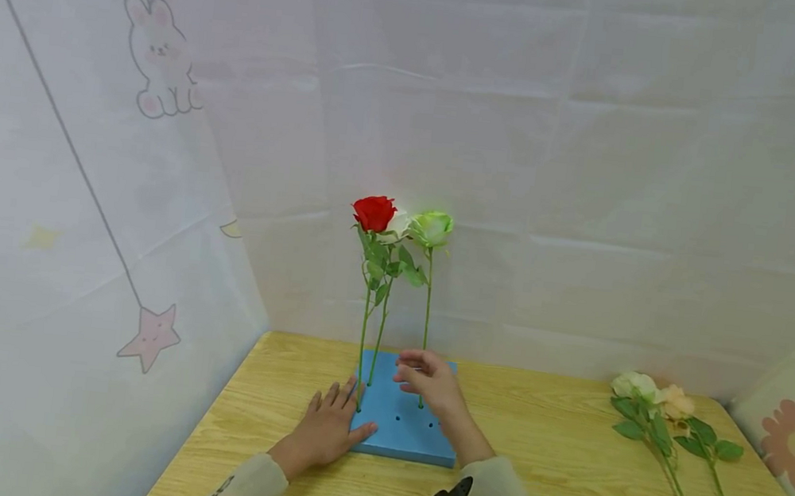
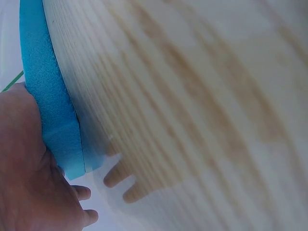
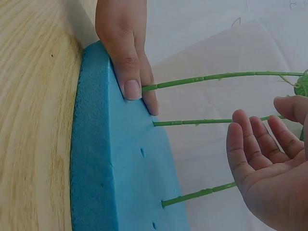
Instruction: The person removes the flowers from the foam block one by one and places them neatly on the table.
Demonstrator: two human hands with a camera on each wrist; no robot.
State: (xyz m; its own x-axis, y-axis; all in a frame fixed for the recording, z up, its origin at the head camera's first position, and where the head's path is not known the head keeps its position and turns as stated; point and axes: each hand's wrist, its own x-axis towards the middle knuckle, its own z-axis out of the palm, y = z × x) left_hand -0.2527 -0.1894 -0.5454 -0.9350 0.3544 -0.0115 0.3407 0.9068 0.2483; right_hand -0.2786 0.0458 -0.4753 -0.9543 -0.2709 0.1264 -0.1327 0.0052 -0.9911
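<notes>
A blue foam block (image 1: 404, 438) with small holes lies on the table. Three artificial roses stand upright in it: a red rose (image 1: 373, 214) at the left, a white rose (image 1: 398, 224) partly hidden behind it, and a pale green rose (image 1: 431, 229) at the right. My left hand (image 1: 328, 431) rests flat on the block's left edge, fingers spread, next to the red rose's stem. Above the block, my right hand (image 1: 433, 385) has loosely bent fingers and grips nothing. In the right wrist view it is beside the green stems (image 3: 207, 122).
To the right on the wooden table (image 1: 537, 445) lie a white rose (image 1: 636, 386) and a peach rose (image 1: 677, 403), stems towards the front. A pale fabric backdrop (image 1: 587, 218) rises behind the table and along its left side.
</notes>
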